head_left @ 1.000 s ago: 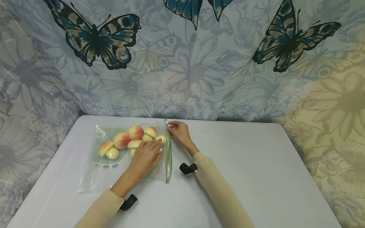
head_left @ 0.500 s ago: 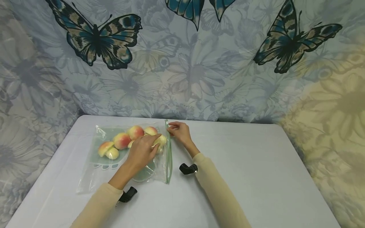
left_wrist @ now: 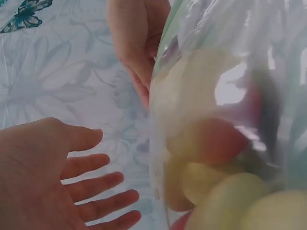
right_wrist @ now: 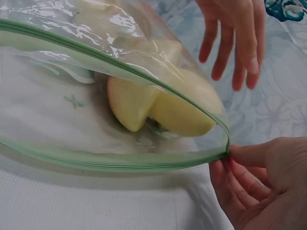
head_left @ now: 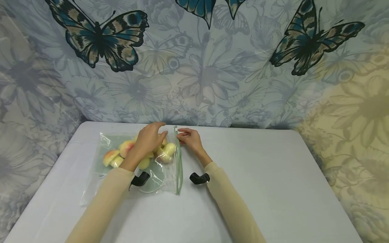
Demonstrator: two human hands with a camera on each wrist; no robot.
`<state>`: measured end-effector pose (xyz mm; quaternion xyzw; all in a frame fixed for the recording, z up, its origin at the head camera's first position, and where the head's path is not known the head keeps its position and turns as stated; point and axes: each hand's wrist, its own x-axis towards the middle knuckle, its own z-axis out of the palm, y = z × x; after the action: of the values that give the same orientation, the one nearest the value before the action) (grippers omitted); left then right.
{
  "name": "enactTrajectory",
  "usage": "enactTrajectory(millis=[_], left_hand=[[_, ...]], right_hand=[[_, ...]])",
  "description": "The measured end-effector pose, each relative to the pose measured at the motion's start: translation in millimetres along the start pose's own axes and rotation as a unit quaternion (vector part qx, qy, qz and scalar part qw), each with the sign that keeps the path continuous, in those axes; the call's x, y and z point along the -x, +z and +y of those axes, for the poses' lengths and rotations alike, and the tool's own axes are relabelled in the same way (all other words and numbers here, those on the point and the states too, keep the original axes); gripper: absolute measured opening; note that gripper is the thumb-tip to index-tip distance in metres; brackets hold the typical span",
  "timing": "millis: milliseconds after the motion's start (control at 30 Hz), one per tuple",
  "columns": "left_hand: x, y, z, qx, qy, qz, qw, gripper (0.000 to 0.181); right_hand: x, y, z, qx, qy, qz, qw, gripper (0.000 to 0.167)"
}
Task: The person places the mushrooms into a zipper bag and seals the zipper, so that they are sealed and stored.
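A clear zip bag [head_left: 178, 172] with a green zip edge lies on the table. In the right wrist view its mouth gapes apart. Several yellow and red mushroom-shaped pieces [head_left: 170, 149] are inside it. My right hand [head_left: 191, 139] pinches the far corner of the zip edge between thumb and fingers. Above the bag's far side is my left hand [head_left: 148, 136], its fingers extended and holding nothing. The left wrist view shows the left hand [left_wrist: 62, 177] apart from the bag's plastic [left_wrist: 158, 143]. Part of the contents is hidden under my left hand and forearm.
The white table [head_left: 258, 175] extends to the right of the bag and in front of it. A butterfly-print cloth [head_left: 209, 77] hangs behind the table's back edge. A black wrist camera [head_left: 199, 178] is on the right wrist, another [head_left: 140, 179] on the left.
My left hand has lifted off the mushroom-shaped pieces and moved away toward the bag's far edge. My right hand has kept its pinch on the corner in nearly the same place.
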<state>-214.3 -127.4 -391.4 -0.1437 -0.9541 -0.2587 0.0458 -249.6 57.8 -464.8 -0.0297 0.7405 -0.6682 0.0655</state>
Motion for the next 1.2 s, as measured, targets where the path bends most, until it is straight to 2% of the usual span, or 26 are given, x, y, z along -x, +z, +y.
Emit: enactTrajectory(millis=[100, 233, 400, 700, 867, 1033, 1200], left_hand=[[-15.0, 1.9, -3.8, 0.016, -0.011, -0.037, 0.9992, 0.043], [-29.5, 3.8, -10.6, 0.037, -0.011, -0.070, 0.9968, 0.047], [-38.3, 2.4, -17.8, 0.054, -0.014, -0.094, 0.9941, 0.048], [-51.9, 11.8, -18.8, 0.080, 0.008, -0.154, 0.9848, 0.041], [-58.2, 18.3, -20.8, 0.084, 0.008, -0.167, 0.9823, 0.039], [-63.6, 25.2, -23.2, 0.076, 0.015, -0.162, 0.9836, 0.036], [-66.6, 29.9, -21.9, 0.087, 0.016, -0.157, 0.9837, 0.032]], right_hand=[[-2.1, 2.3, 3.1, -0.005, 0.007, 0.001, 1.0000, 0.034], [-2.4, 4.8, 2.6, -0.012, 0.018, -0.008, 0.9997, 0.034], [-2.3, 8.9, 2.7, -0.009, 0.017, -0.031, 0.9993, 0.034], [-0.1, 6.3, 5.0, 0.008, 0.011, -0.031, 0.9994, 0.032], [-1.7, 4.3, 6.0, 0.005, 0.013, -0.032, 0.9994, 0.032], [-3.3, 4.0, 5.9, 0.008, 0.019, -0.034, 0.9992, 0.033], [-5.7, 4.6, 5.1, 0.022, 0.037, -0.032, 0.9986, 0.036]])
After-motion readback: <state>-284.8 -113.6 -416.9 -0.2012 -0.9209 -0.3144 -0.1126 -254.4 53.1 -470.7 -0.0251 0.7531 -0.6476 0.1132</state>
